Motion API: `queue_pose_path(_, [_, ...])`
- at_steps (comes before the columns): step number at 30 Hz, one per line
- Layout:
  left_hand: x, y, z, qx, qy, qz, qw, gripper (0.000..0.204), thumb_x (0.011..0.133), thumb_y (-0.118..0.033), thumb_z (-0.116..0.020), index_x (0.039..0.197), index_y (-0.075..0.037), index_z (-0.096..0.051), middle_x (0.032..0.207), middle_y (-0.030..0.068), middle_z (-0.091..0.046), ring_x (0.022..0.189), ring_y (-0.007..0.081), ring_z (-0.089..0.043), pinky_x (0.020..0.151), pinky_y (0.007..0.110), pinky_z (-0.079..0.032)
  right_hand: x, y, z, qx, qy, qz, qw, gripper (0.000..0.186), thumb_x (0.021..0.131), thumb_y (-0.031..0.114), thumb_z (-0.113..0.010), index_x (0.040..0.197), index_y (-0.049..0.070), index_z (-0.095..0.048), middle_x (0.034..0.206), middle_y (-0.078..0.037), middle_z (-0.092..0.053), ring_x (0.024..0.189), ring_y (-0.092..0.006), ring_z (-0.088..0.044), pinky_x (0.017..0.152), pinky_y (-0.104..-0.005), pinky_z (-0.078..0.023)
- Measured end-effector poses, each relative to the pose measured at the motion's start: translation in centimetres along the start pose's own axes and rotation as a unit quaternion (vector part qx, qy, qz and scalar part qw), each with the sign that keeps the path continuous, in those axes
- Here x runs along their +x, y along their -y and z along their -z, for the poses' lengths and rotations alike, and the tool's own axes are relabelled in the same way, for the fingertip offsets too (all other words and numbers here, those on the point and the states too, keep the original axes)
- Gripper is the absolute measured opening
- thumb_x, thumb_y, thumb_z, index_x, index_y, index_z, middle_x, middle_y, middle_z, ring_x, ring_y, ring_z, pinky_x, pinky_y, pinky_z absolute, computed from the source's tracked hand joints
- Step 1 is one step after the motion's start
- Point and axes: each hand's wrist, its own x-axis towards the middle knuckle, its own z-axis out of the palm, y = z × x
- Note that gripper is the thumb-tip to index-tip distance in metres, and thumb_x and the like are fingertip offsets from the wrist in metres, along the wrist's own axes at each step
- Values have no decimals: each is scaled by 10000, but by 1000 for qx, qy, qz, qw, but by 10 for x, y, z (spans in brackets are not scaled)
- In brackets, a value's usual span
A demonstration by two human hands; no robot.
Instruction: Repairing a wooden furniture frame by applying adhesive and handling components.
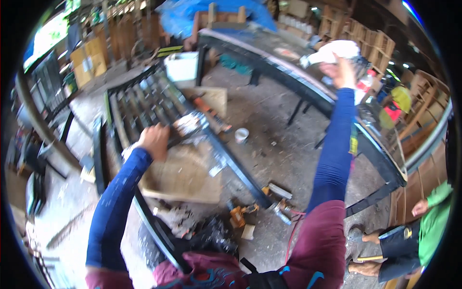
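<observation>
My left hand is closed round a crossbar of a dark slatted wooden frame, which leans from far left toward my body. Beside that hand, whitish smeared material covers the joint of the crossbar and a long rail. My right arm reaches far forward to the right, over a long dark-edged table. In my right hand is a white bundle, blurred, perhaps cloth or plastic; the fingers are partly hidden by it. A red-and-white bottle stands close to that hand.
A yellow power tool and an orange tool lie low around the frame. A small white cup sits on the floor near a wooden board. Another person in green is at the lower right. A white tub stands behind.
</observation>
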Motion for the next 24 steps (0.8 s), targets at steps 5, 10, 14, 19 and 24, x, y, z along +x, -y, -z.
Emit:
queue_pose_path(5, [2, -15, 13, -31, -18, 12, 999, 526, 614, -196, -754, 1092, -1, -651, 1034, 204, -683, 978, 338, -709, 809, 438, -576, -83, 108, 12, 99, 10, 227, 969, 496, 1017, 166, -581, 1370, -131, -401, 1296, -300, -584, 1162, -473, -620, 1052, -543, -513])
queue_pose_path(10, [-4, -14, 22, -42, -4, 4, 999, 373, 736, -220, -701, 1044, -9, -702, 1058, 196, -712, 991, 301, -716, 827, 417, -580, -164, 104, -35, 29, -151, 348, 925, 486, 1012, 203, -621, 1355, -114, -483, 1276, -252, -632, 1130, -385, -668, 1018, -450, -551])
queue_pose_path(14, [-5, -10, 17, -27, 18, 21, 999, 534, 712, -237, -715, 1188, -10, -635, 1091, 191, -700, 1006, 330, -704, 832, 428, -577, -196, 57, -111, -165, 27, 164, 972, 478, 953, 149, -705, 1314, -106, -522, 1242, -220, -656, 1092, -335, -689, 921, -416, -608])
queue_pose_path(19, [-8, -20, 53, -67, 88, 26, 994, 460, 725, -224, -712, 1125, -2, -674, 1127, 220, -712, 1059, 336, -704, 876, 417, -573, -190, 30, -137, -58, -14, 254, 965, 342, 947, 109, -703, 1165, -136, -607, 1089, -201, -718, 967, -286, -733, 787, -392, -640])
queue_pose_path(24, [-4, -14, 35, -70, 46, 35, 996, 484, 719, -227, -714, 1143, 1, -662, 1121, 204, -697, 1035, 333, -700, 871, 419, -570, -191, -11, -163, -41, 118, 149, 981, 345, 969, 194, -684, 1218, -35, -615, 1104, -184, -707, 993, -309, -713, 903, -498, -591])
